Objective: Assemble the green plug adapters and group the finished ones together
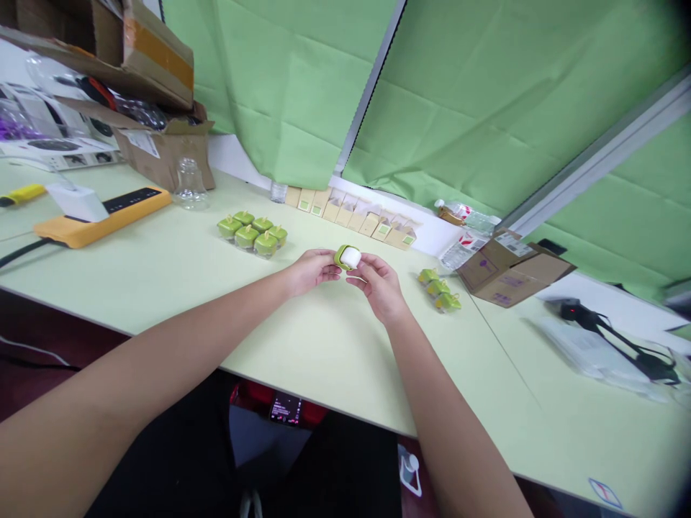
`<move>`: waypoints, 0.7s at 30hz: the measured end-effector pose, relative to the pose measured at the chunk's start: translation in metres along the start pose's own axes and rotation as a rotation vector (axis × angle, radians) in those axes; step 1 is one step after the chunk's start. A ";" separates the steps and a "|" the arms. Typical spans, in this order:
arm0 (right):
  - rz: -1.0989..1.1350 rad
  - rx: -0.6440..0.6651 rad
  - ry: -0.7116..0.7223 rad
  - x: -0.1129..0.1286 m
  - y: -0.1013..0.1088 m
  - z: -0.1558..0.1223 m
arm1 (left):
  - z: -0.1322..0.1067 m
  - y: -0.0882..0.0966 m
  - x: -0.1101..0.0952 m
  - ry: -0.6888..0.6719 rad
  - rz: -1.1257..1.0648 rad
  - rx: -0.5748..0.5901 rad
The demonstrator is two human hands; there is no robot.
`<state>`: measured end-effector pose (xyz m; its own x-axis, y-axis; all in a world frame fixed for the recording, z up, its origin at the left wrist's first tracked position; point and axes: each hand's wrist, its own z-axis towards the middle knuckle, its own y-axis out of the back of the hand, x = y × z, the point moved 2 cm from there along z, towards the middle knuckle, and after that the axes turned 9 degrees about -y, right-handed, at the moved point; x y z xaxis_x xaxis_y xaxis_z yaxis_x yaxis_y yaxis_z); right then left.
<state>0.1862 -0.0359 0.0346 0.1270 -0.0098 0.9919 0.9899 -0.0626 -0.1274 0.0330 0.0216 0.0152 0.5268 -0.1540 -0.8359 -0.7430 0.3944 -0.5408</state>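
Between my two hands, just above the middle of the table, is a small green piece with a rounded white part (350, 258) set in it; its exact kind is unclear. My left hand (313, 270) pinches its green side (340, 255). From the other side, my right hand (381, 285) grips it near the white part with thumb and fingers. Left of my hands stands a block of small clear containers with green tops (246, 236) and yellowish tips. A short row of similar green-topped containers (437, 289) sits to the right.
Small brown boxes (350, 211) line the wall. An orange power strip (124, 213), a clear jar (190, 188) and cardboard boxes (167, 147) occupy the left. Plastic bottles (468, 216), a carton (507, 270) and a black cabled device (610, 334) lie right. A phone (286, 408) glows below the table edge.
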 end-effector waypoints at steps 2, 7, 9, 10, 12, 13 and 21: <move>-0.016 -0.020 0.006 0.000 -0.001 0.000 | 0.000 0.000 0.001 -0.002 0.014 0.001; -0.073 -0.088 0.025 0.000 -0.002 0.001 | 0.000 0.000 0.001 -0.004 0.036 0.008; -0.092 -0.107 0.034 0.001 -0.002 0.001 | 0.000 0.000 0.001 -0.009 0.053 0.010; -0.101 -0.111 0.036 0.002 -0.003 0.000 | 0.000 0.001 0.001 -0.012 0.060 0.012; -0.116 -0.117 0.036 0.002 -0.003 0.000 | 0.000 0.001 0.002 -0.015 0.071 0.018; -0.121 -0.120 0.035 0.003 -0.003 -0.001 | 0.000 0.001 0.002 -0.017 0.076 0.021; -0.142 -0.131 0.019 0.003 -0.002 -0.001 | -0.001 -0.001 0.002 -0.026 0.111 0.031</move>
<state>0.1846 -0.0368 0.0374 -0.0160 -0.0107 0.9998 0.9809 -0.1941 0.0137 0.0344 0.0204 0.0134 0.4527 -0.0841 -0.8877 -0.7847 0.4353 -0.4414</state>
